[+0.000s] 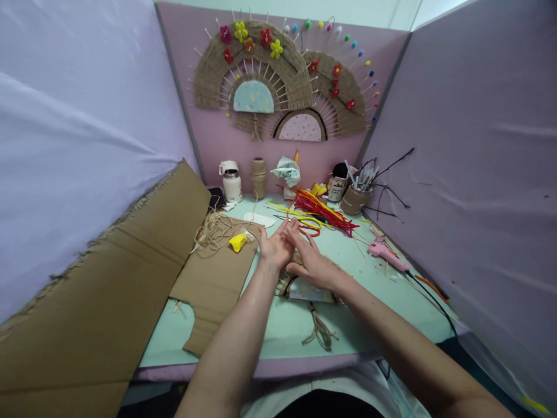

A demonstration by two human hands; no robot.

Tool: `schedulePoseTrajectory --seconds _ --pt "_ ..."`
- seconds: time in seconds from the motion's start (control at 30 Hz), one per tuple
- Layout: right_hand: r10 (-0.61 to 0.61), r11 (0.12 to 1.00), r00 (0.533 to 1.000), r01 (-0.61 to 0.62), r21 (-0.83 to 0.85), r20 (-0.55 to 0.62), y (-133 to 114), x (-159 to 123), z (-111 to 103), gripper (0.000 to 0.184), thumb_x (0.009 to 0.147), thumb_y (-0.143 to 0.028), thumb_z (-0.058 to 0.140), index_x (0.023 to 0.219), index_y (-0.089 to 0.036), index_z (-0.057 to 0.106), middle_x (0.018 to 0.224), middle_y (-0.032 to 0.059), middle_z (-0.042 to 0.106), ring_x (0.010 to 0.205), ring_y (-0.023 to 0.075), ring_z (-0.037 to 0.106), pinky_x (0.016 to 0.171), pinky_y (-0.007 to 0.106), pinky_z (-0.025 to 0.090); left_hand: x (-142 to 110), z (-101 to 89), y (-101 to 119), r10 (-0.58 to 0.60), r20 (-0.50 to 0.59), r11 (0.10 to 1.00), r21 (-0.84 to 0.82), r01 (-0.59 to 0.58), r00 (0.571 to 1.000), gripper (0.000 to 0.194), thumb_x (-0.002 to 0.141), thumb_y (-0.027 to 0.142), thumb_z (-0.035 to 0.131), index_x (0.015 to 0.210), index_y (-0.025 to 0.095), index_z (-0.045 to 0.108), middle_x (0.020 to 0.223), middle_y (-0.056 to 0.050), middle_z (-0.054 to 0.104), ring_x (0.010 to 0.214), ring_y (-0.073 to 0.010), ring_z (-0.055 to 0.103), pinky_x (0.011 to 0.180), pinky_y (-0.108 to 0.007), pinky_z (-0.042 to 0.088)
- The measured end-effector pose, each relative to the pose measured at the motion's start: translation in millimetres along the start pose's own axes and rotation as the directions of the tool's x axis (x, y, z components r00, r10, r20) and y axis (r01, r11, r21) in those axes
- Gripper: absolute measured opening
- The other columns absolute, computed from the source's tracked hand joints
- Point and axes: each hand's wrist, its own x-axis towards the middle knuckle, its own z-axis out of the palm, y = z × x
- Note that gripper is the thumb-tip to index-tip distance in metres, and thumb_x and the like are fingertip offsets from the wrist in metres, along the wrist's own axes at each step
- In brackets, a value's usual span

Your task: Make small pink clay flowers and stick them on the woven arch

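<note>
Over fan point(311, 291) — right hand point(312, 264) palm-down

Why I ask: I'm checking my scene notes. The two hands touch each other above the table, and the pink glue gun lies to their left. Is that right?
Not quite: the head view shows the pink glue gun to their right. The left hand and right hand do touch above the table.
</note>
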Motion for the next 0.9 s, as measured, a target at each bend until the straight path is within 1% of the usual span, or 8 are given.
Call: schedulePoseTrajectory --seconds 0.07,0.2,0.33,0.5,0.63,0.73,0.83,0.9 --pt "0.016 0.999 1.0 -0.015 0.046 -0.023 3 -4 -1 0.086 0.091 -0.055 0.045 0.152 -0.022 -0.006 0.157 0.0155 0.02 0.147 0.0261 0.014 0.115 0.058 0.007 0 0.0 1 0.01 -0.005 1.0 -0.007 -0.01 1.0 0.081 0.088 0.068 0.021 0.137 0.008 0.043 0.144 -0.023 0.043 0.128 -0.031 0.049 0.083 -0.037 0.056" --pt "0.021 0.995 0.999 -0.017 0.096 -0.036 8 -9 -6 0.084 0.091 -0.057 0.042 0.152 -0.024 -0.006 0.155 0.0149 0.026 0.145 0.0258 0.02 0.115 0.058 0.004 -1 3.1 0 0.031 -0.011 1.0 0.001 -0.031 0.999 0.078 0.09 0.066 0.02 0.133 0.008 0.049 0.141 -0.023 0.046 0.123 -0.0309 0.054 0.074 -0.034 0.058" --pt "0.027 0.999 0.996 -0.023 0.047 -0.081 10 -12 -11 0.079 0.093 -0.057 0.038 0.153 -0.024 -0.003 0.155 0.0141 0.028 0.145 0.0253 0.022 0.116 0.057 0.003 -4 7.1 -2 0.048 -0.023 0.999 0.009 -0.048 0.999 0.075 0.09 0.065 0.022 0.131 0.009 0.052 0.138 -0.024 0.05 0.121 -0.0296 0.056 0.069 -0.031 0.058" --pt "0.038 0.995 0.998 -0.041 -0.092 -0.041 7 -14 -13 0.076 0.09 -0.055 0.046 0.152 -0.023 0.014 0.155 0.0127 0.028 0.145 0.0268 0.019 0.116 0.056 0.004 -4 7.4 -2 0.057 0.02 0.997 0.049 -0.058 0.998 0.076 0.089 0.067 0.022 0.128 0.011 0.053 0.139 -0.023 0.049 0.127 -0.0294 0.051 0.072 -0.031 0.057" --pt "0.035 0.999 0.998 -0.035 -0.001 -0.057 6 -11 -8 0.077 0.091 -0.05 0.046 0.153 -0.023 0.009 0.154 0.014 0.029 0.144 0.0268 0.022 0.116 0.058 0.007 -4 6.0 -4 0.037 0.02 0.995 0.095 -0.039 0.999 0.076 0.089 0.068 0.023 0.125 0.009 0.056 0.138 -0.022 0.05 0.126 -0.0276 0.052 0.078 -0.03 0.056" --pt "0.057 0.994 0.994 -0.048 0.1 -0.092 9 -9 -4 0.073 0.093 -0.043 0.045 0.153 -0.024 0.006 0.151 0.014 0.036 0.142 0.0263 0.028 0.114 0.061 0.007 -3 6.3 -6 0.024 -0.009 0.991 0.129 -0.023 1.0 0.076 0.088 0.068 0.024 0.122 0.009 0.058 0.134 -0.021 0.054 0.122 -0.0268 0.055 0.082 -0.031 0.055" --pt "0.089 0.986 0.983 -0.065 0.153 -0.158 15 -8 -6 0.063 0.094 -0.034 0.044 0.151 -0.026 0.017 0.143 0.0121 0.048 0.137 0.0245 0.037 0.115 0.058 0.011 -2 7.0 -8 0.028 -0.024 0.99 0.141 -0.024 0.999 0.074 0.088 0.068 0.025 0.118 0.01 0.06 0.129 -0.021 0.058 0.116 -0.0252 0.059 0.082 -0.032 0.055" --pt "0.11 0.986 0.962 -0.074 0.15 -0.248 19 -6 -9 0.051 0.094 -0.029 0.045 0.144 -0.025 0.034 0.136 0.0108 0.055 0.129 0.0238 0.047 0.112 0.053 0.024 -2 7.5 -8 0.029 -0.024 0.989 0.146 -0.025 0.999 0.073 0.089 0.067 0.025 0.115 0.01 0.061 0.125 -0.021 0.06 0.113 -0.0242 0.061 0.083 -0.031 0.055"
